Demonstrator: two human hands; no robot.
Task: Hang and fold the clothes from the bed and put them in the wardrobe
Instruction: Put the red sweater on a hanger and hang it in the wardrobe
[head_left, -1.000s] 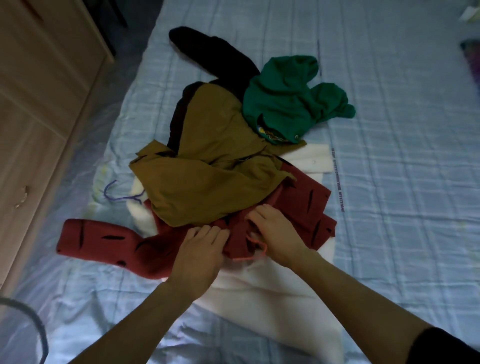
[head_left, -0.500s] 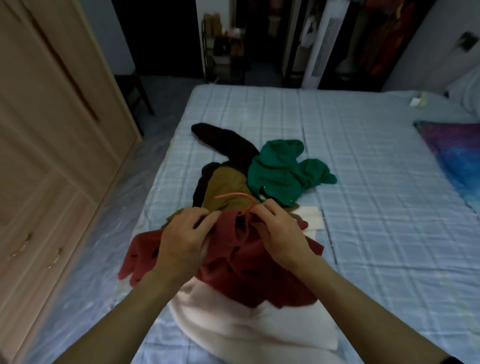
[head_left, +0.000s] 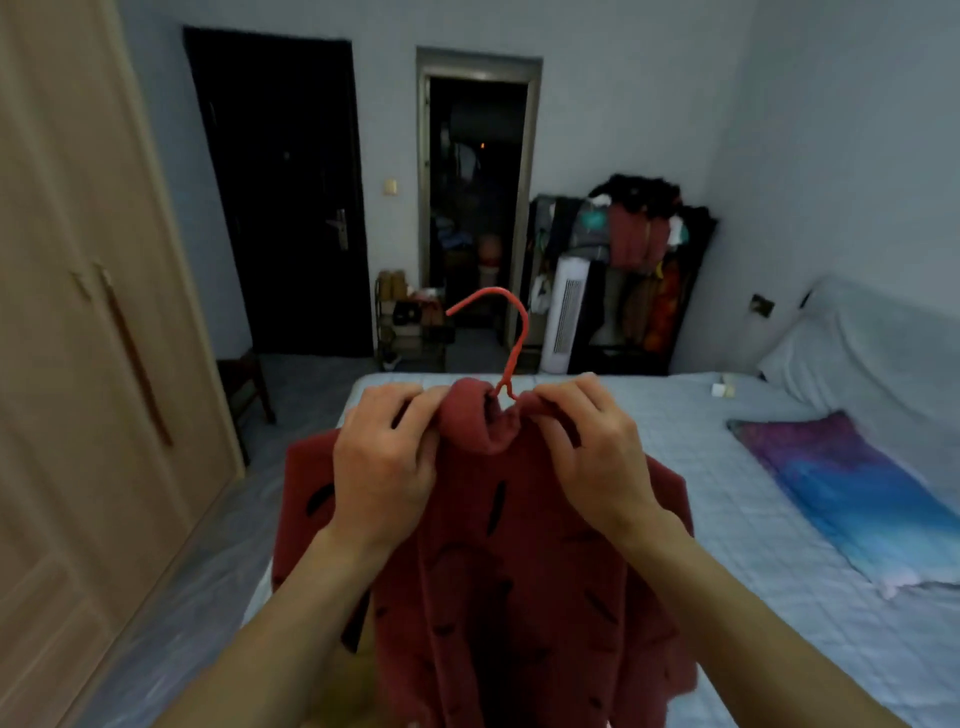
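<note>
A red sweater (head_left: 524, 582) with black dashes hangs in front of me, raised above the bed (head_left: 737, 525). A thin orange hanger (head_left: 511, 338) sticks its hook up out of the rolled collar. My left hand (head_left: 384, 467) grips the collar and shoulder on the left side. My right hand (head_left: 597, 452) pinches the collar on the right, beside the hanger's neck. The other clothes on the bed are hidden behind the sweater. The beige wardrobe (head_left: 78, 332) stands at the left with its doors closed.
A purple-blue cloth (head_left: 841, 493) lies on the bed's right side, near a white pillow (head_left: 872, 353). Beyond the bed are a dark door (head_left: 280, 197), an open doorway (head_left: 475, 197), a white tower fan (head_left: 566, 317) and a loaded clothes rack (head_left: 644, 249). A dark stool (head_left: 244, 384) stands by the wardrobe.
Both hands have lifted the red sweater off the pile to chest height, with the hanger in its collar. My view has tilted up from the bed to the room.
</note>
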